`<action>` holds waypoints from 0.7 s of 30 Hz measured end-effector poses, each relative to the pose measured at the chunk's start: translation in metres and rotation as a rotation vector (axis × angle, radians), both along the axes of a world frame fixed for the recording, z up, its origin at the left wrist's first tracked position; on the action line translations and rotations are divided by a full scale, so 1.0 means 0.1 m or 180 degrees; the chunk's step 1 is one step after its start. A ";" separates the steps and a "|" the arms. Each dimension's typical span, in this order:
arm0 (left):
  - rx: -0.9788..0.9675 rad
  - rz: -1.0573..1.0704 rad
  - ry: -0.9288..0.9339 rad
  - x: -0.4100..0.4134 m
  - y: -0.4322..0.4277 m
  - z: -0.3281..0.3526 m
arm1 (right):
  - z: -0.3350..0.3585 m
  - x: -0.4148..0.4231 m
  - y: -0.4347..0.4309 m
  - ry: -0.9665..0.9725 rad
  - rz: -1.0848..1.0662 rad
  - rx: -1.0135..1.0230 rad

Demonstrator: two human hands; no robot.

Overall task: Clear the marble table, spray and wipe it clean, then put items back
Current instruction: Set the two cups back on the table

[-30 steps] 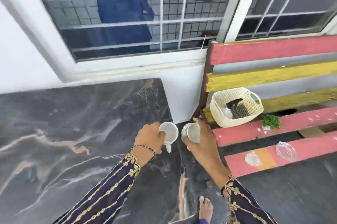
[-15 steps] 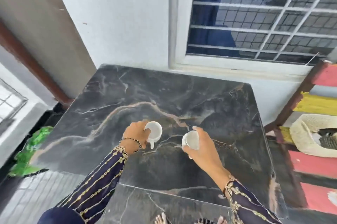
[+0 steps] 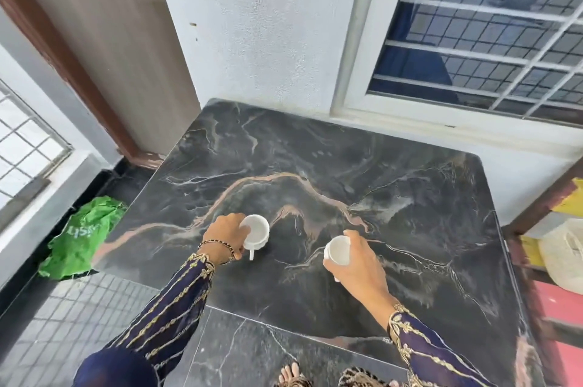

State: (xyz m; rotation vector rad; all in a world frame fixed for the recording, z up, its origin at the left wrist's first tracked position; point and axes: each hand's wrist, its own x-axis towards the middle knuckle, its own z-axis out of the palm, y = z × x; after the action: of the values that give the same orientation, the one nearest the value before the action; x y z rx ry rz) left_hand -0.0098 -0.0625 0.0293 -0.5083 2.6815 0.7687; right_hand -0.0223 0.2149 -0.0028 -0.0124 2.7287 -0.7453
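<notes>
The dark marble table (image 3: 394,197) with pale and rust veins fills the middle of the view. My left hand (image 3: 228,237) grips a white cup (image 3: 257,230) by its rim; the cup stands upright on the marble, its handle pointing toward me. My right hand (image 3: 359,262) holds a second white cup (image 3: 338,250) just above the table, right of the first, its mouth tilted up and to the left. About a hand's width separates the two cups.
A crumpled green bag (image 3: 83,237) lies on the floor left of the table. A cream woven basket (image 3: 564,255) sits on a red and yellow slatted bench (image 3: 558,301) at the right edge. A white wall and barred window stand behind the table.
The view swung left from the bench to the table. Both hands carried the cups over the marble and spread apart; the left cup now rests on the surface.
</notes>
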 end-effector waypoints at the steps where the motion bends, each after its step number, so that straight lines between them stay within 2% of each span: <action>1: 0.0036 -0.0016 0.0002 -0.02 -0.01 -0.01 | -0.01 0.00 -0.01 -0.0005 -0.0027 0.0004; 7: -0.0052 -0.0052 -0.0081 -0.08 -0.04 -0.04 | -0.06 0.04 -0.04 -0.0041 -0.0097 0.0030; 12: -0.0977 -0.0227 -0.0289 -0.13 0.02 0.07 | 0.01 0.03 0.03 -0.0095 -0.0050 0.0001; 16: -0.1748 -0.0451 -0.0161 -0.21 0.17 0.26 | 0.06 0.04 0.18 -0.0036 -0.0065 -0.0102; 21: -0.2036 -0.0855 0.0145 -0.37 0.67 0.44 | 0.11 0.11 0.53 0.0093 -0.0256 -0.0257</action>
State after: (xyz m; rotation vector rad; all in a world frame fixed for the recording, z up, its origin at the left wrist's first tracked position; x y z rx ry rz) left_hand -0.0466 0.0043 0.0736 -0.2519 2.9211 -0.1687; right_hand -0.0118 0.2682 0.0084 0.0693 2.7389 -0.8843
